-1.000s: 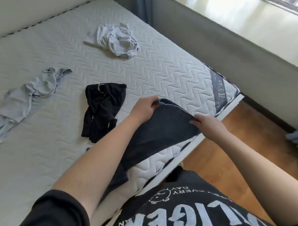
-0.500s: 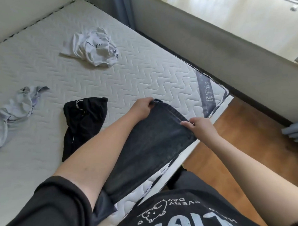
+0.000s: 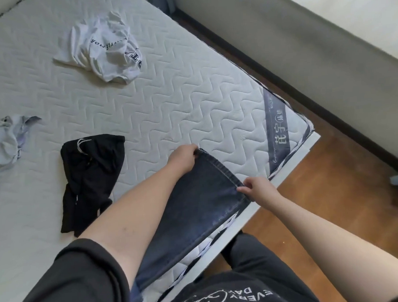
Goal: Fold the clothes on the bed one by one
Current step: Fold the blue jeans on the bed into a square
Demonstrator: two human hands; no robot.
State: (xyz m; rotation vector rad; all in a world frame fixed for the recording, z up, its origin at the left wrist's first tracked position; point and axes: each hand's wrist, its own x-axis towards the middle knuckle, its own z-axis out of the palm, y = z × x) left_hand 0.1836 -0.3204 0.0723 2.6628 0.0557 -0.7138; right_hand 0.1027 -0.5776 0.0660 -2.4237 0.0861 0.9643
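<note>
Right now, in the head view, the person is working on the dark jeans (image 3: 202,202), which lie flat along the near edge of the bed (image 3: 180,101), at about 5 o'clock on the mattress. The left hand (image 3: 182,159) grips the far corner of the jeans' end, with its fingers curled round the hem. The right hand (image 3: 260,190) holds the near corner of that same end, pinching the cloth between thumb and fingers. The hem looks pulled straight between the two hands.

This looks like the smoothing or first fold of the jeans. Next, both hands likely need to lift that end together and bring it back toward the person's body, keeping the edges lined up.

Other clothes wait their turn. A black garment (image 3: 90,177) lies just beside the left arm at 9 o'clock. A crumpled white shirt (image 3: 106,48) sits well apart at 12 o'clock. A pale blue garment (image 3: 6,139) lies far off at 10 o'clock.
</note>
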